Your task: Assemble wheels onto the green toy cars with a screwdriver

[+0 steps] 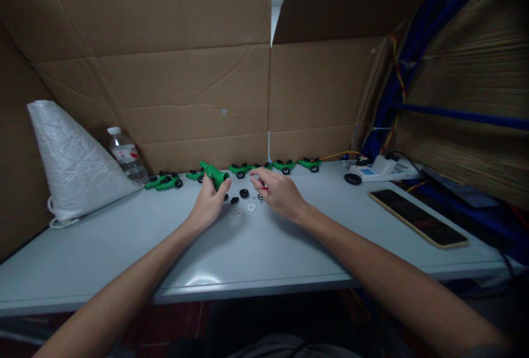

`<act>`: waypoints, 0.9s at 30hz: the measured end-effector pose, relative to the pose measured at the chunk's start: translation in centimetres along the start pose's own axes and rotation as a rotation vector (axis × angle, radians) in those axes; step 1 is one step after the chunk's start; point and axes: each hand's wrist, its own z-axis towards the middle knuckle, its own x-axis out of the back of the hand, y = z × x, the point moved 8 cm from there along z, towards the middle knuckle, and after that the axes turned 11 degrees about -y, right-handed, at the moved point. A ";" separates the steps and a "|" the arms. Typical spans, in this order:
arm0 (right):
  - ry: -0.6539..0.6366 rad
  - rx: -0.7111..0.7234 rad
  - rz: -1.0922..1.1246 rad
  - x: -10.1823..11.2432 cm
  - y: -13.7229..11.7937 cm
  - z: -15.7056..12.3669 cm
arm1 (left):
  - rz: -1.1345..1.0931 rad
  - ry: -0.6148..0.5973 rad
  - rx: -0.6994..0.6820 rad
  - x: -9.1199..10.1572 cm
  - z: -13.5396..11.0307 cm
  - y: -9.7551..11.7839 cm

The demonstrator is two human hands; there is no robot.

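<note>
Cannot make out the small red piece (265,188) in the bare right hand (279,193), mostly covered by the fingers. Hard to judge the underside of the green plastic toy body (214,174), covered by the bare left hand (210,204). Impossible to identify the tiny dark bits (260,198) beside the right hand. Too blurred to read the red-and-white label (125,153) on the clear plastic bottle (134,171), partly hidden behind the silvery padded bag (74,165).

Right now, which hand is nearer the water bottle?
Left. The left hand, holding a green piece, is to the right of the water bottle; the right hand is farther right.
</note>
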 end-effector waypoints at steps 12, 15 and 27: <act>-0.008 0.061 0.047 -0.9 0.2 0.2 | -0.016 -0.186 -0.036 -0.4 0.3 1.6; -0.001 0.071 0.073 -0.9 0.1 0.2 | 0.027 -0.216 -0.041 -0.3 0.2 1.7; -0.003 0.017 0.119 0.0 -0.1 0.5 | 0.107 -0.337 -0.166 -0.7 0.8 2.3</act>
